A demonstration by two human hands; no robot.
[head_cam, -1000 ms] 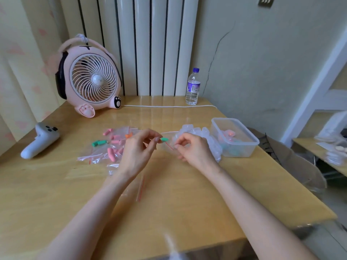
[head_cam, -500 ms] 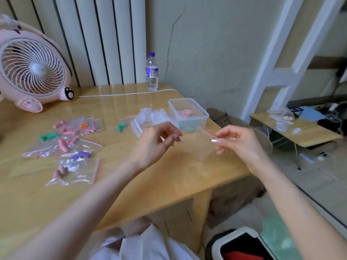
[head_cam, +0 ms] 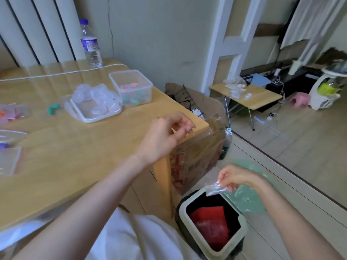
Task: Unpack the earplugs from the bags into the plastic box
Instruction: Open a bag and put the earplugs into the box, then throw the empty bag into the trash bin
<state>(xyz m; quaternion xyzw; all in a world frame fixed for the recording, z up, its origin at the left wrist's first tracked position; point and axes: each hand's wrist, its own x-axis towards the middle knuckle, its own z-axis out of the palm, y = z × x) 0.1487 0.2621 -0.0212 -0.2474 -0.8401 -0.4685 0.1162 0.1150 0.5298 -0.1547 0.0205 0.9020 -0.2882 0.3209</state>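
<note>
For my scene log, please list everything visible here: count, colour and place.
table: one, wooden, left half
box: one, clear, table's far right, earplugs inside
lid: one, clear, left of box, clear cases on it
earplug: one, green, left of lid
bags: several, clear, table's left edge
bottle: one, clear, purple cap, by radiator
bin: one, pale rim, floor beside table
empty bag: one, clear, above bin
left hand: above table corner, holding nothing
right hand: pinches empty bag

Home room: radiator (head_cam: pixel 47 29) far beyond left hand (head_cam: pixel 165 136); waste bin (head_cam: pixel 183 212) just below right hand (head_cam: pixel 236 177); low folding table (head_cam: pixel 259 98), pink stool (head_cam: pixel 300 98) well beyond it.
</note>
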